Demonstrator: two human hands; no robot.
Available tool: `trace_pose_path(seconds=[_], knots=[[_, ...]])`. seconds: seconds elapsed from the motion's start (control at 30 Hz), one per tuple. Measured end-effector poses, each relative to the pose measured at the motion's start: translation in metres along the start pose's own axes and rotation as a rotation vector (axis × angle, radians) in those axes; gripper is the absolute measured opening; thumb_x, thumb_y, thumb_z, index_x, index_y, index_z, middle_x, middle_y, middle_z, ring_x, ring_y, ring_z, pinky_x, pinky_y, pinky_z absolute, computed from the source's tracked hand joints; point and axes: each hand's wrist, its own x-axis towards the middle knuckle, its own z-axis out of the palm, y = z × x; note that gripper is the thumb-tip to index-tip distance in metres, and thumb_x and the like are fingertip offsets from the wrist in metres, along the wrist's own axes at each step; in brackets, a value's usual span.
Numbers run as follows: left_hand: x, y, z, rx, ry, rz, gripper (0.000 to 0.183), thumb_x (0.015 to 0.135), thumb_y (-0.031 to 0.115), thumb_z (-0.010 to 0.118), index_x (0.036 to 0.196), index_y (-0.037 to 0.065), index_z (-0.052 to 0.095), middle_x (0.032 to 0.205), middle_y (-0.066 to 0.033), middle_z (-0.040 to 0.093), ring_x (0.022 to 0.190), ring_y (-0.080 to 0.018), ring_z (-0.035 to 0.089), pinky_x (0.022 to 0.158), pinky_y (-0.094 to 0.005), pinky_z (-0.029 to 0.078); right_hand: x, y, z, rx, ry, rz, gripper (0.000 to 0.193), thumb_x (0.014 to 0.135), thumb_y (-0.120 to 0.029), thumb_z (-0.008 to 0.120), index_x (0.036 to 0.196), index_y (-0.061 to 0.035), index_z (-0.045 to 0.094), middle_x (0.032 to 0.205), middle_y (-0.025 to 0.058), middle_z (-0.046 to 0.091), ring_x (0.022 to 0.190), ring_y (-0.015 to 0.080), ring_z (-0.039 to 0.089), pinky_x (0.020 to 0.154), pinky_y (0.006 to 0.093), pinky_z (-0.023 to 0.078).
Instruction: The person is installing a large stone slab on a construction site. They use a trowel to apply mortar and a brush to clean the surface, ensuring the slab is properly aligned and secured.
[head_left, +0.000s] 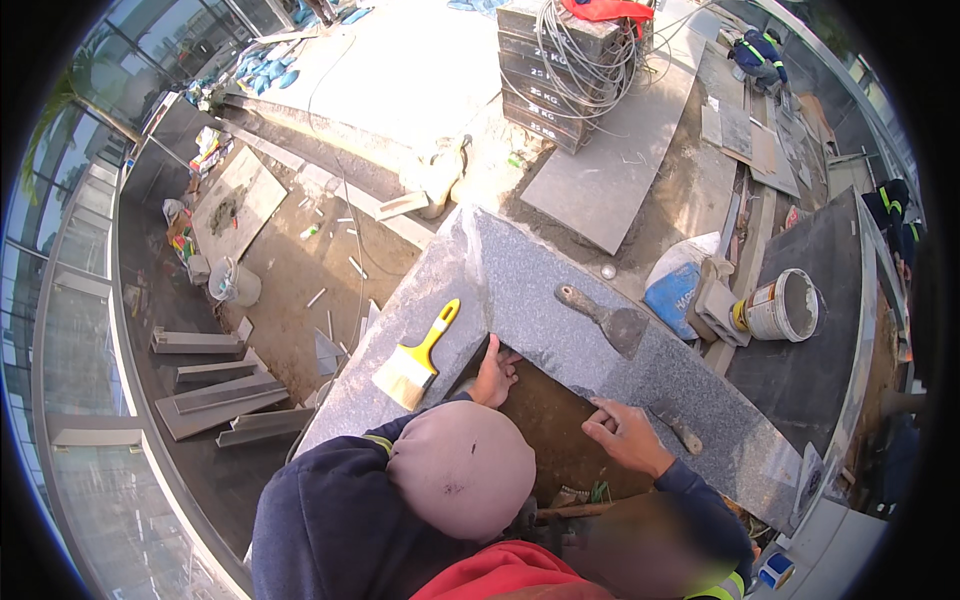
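Grey speckled granite slabs point(540, 265) meet at a corner around an opening with brown soil point(550, 400). At the inner corner my left hand point(492, 375) has its thumb up against the slab edge and its fingers curled; what they hold is hidden. Over the opening's right side my right hand point(630, 435) is closed, thumb and forefinger together, with a small dark thing at their tips that I cannot make out. A yellow-handled paintbrush point(430, 340) lies on the left slab. On the right slab lie a broad scraper point(605, 320) and a tool with a worn handle point(682, 432).
A weight stack point(545, 90) draped with cable stands beyond the slabs. Buckets stand at right point(782, 307) and left point(235, 282). Cut stone strips point(225, 395) lie at left. A co-worker point(760, 58) crouches far right. My knee point(462, 470) covers part of the opening.
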Motion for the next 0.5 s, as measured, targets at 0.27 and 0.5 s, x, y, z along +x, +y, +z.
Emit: trace_pose_path(seconds=[0.27,0.5], knots=[[-0.002,0.001,0.003,0.012,0.019,0.008,0.114,0.084,0.088,0.036,0.149,-0.005,0.036,0.142,-0.0123,0.048,0.093,-0.0182,0.039,0.097,-0.0378,0.03,-0.001,0.001,0.001,-0.021,0.015,-0.001,0.049,0.09,-0.021,0.072,0.128,0.0082,0.059,0.085,0.01,0.072,0.064,0.0141,0.062,0.065,0.0304,0.052],[-0.013,-0.004,0.005,0.014,-0.002,-0.015,0.116,0.083,0.089,0.035,0.152,-0.005,0.032,0.147,-0.0134,0.044,0.1,-0.0203,0.039,0.103,-0.0411,0.027,-0.009,0.002,0.001,-0.007,0.002,0.003,0.049,0.09,-0.02,0.072,0.128,0.0084,0.059,0.084,0.0104,0.072,0.064,0.015,0.063,0.065,0.0304,0.052]])
